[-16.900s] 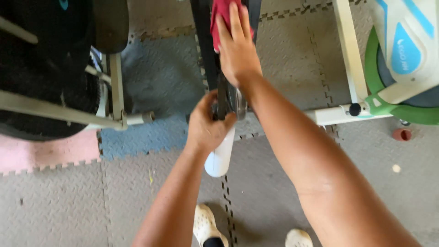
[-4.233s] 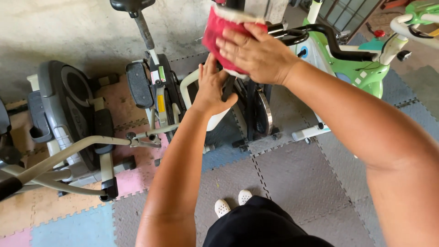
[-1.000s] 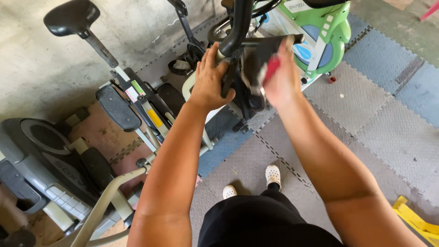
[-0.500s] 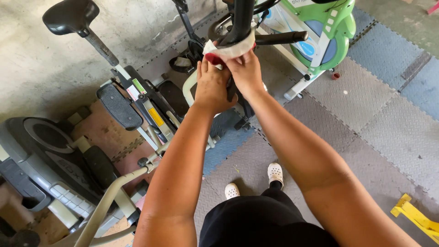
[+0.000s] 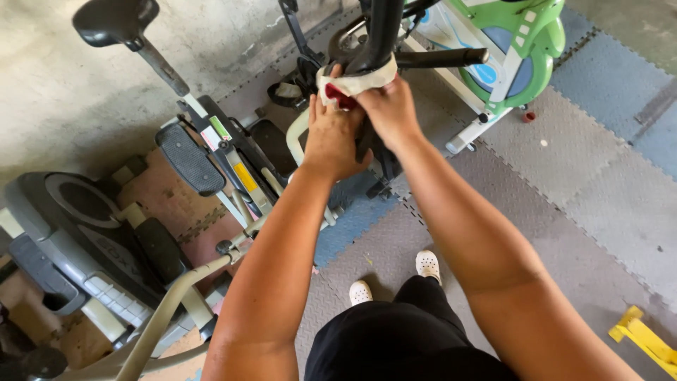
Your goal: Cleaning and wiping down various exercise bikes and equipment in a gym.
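Both hands meet at a black post (image 5: 384, 32) of an exercise machine, high in the view. The left hand (image 5: 333, 134) is closed on a white and red cloth (image 5: 350, 86), its fingers curled up into the folds. The right hand (image 5: 390, 109) grips the same cloth from the other side, pressing it against the post. The cloth wraps the post just below a black handlebar (image 5: 441, 56) that sticks out to the right.

A green and white bike (image 5: 511, 49) stands just beyond the handlebar, its white foot bar (image 5: 469, 134) resting on the floor mats (image 5: 592, 190). To the left stands a grey elliptical (image 5: 84, 240) with a black pedal (image 5: 189, 159), and a black saddle (image 5: 116, 17) rises on a slanted stem above it. A beige tube (image 5: 166, 310) of that machine crosses low, near the left forearm. Below the arms show black shorts (image 5: 395, 346) and two white shoes (image 5: 427, 264) on the mats. A yellow object (image 5: 645, 339) lies at the lower right edge. The forearms hide much of the machine's lower frame.
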